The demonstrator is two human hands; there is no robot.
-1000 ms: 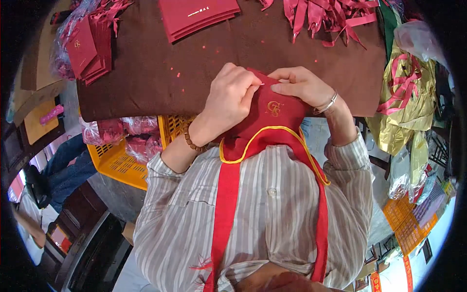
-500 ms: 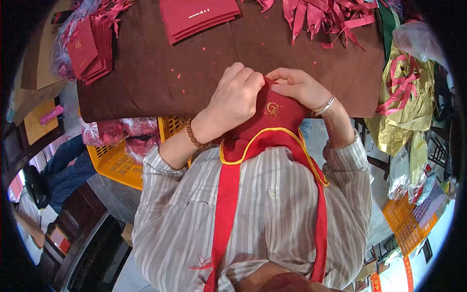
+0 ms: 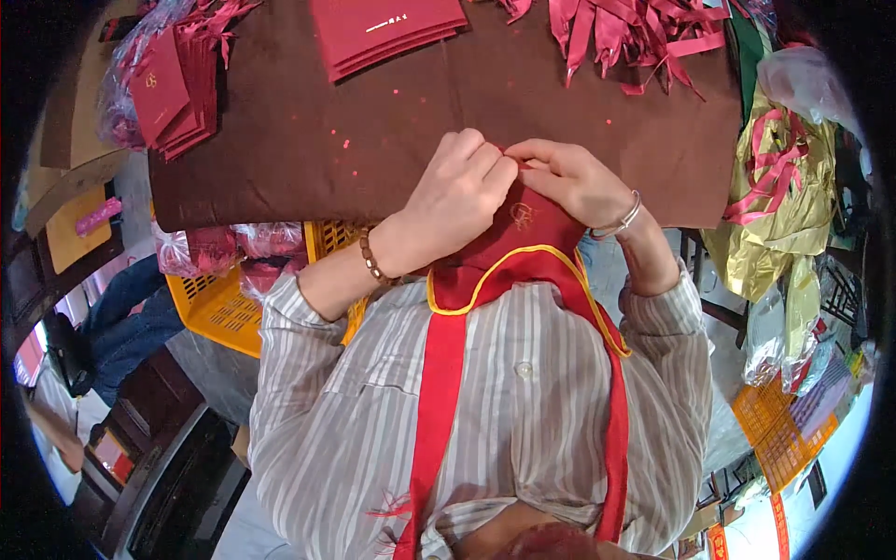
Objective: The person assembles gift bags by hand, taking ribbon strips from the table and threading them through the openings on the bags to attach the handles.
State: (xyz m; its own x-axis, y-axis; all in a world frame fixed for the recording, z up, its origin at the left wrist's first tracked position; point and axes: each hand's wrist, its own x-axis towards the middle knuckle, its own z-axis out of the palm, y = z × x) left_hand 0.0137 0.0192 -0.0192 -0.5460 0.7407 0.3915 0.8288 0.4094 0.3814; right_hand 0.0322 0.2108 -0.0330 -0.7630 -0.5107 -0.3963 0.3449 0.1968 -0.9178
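Note:
Just above my apron, both hands meet at the top edge of a dark red paper piece [image 3: 537, 224] with a gold emblem. My left hand [image 3: 464, 187] is closed in a pinch at its upper left corner, and covers part of that side. My right hand [image 3: 571, 184] grips the top edge from the right, thumb in front. Whatever lies between the fingertips is too small to make out. The red apron [image 3: 509, 266] with yellow trim sits directly below the paper piece, its straps running up over my striped shirt.
Dark red folders [image 3: 392, 33] lie at the table's far side, pink-red ribbons [image 3: 635, 37] at far right. Similar emblem-marked red pieces [image 3: 177, 98] are stacked at left. A yellow crate [image 3: 219, 322] with wrapped red packets stands below left; gold wrapping [image 3: 784, 205] hangs at right.
My left hand has shifted slightly right and down, closer to my right hand, at the paper piece's top edge. Both hands keep their hold. The whole view has shifted a little.

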